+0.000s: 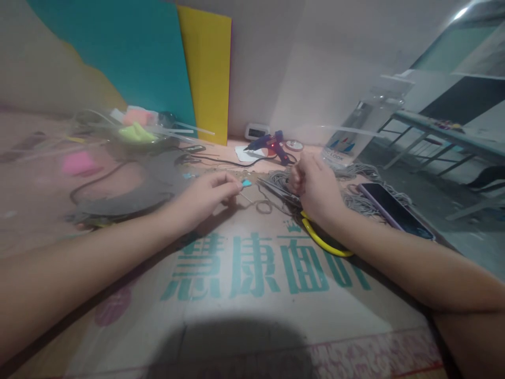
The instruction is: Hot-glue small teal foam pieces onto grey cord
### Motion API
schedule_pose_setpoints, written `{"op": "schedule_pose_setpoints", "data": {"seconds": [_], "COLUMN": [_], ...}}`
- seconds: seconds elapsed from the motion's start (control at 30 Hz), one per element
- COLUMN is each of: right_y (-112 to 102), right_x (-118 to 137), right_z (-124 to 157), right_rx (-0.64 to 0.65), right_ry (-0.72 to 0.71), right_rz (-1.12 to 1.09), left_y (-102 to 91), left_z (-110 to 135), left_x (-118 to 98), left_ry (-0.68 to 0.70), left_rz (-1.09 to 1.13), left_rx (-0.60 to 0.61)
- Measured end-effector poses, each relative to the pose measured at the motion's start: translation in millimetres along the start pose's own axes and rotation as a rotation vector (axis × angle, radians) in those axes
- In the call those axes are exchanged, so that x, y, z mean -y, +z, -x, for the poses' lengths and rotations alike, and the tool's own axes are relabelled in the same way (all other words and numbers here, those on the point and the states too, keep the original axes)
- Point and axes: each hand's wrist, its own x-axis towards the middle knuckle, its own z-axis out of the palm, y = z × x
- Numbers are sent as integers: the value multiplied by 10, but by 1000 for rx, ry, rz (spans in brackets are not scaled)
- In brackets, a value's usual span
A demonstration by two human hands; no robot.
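Pinching a teal scrap (pixel 246 183), the left hand (pixel 213 197) risks a nick if the right hand (pixel 319 185), curled, contents unclear, bumps the scissors (pixel 321 243) beside it.

The phone (pixel 396 210) lies right of the right hand (pixel 319 187).

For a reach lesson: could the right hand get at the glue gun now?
Probably yes: the glue gun lies just beyond and left of the right hand, and nothing visible blocks the way, though that hand looks closed.
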Motion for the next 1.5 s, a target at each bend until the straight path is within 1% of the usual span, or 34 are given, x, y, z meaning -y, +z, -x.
{"op": "schedule_pose_setpoints", "data": {"seconds": [0.1,0.17,0.23,0.33,0.43,0.5,0.57,0.67,0.77,0.9,1.0,1.07,1.17,1.23,1.4,1.5], "right_y": [-58,-103,-128,-88,20,92,143,173,165,142,136,140,150,151,133,123], "right_x": [65,126,193,288,362,396,416,415,366,241,169,155,170,183,187,177], "right_z": [-91,-147,-160,-45,185,328,424,473,459,413,379,368,373,384,403,411], "right_rx": [-36,-56,-44,71,245,324,354,367,391,460,522,522,483,468,453,432], "right_ry": [13,-24,-61,-65,-21,40,76,88,137,254,275,271,295,278,190,161], "right_rz": [-3,47,120,218,294,337,361,382,398,415,438,437,369,346,431,446], "left_y": [-9,-12,-11,-4,2,2,0,-4,-7,-10,3,22,52,62,60,67], "left_z": [-29,-38,-38,-26,-17,-16,-14,-7,-1,-3,7,24,55,66,66,81], "left_x": [8,12,11,-2,-20,-28,-33,-35,-22,5,-9,-37,-68,-63,-39,-73], "left_ry": [24,14,6,-2,-7,2,8,-9,-22,5,5,13,29,37,133,116], "left_rz": [65,64,48,27,-11,-26,-39,-61,-65,-63,-58,-84,-140,-175,-244,-303], "left_rx": [-10,-3,-7,-16,-17,-11,-6,1,0,14,36,61,98,112,165,190]}}
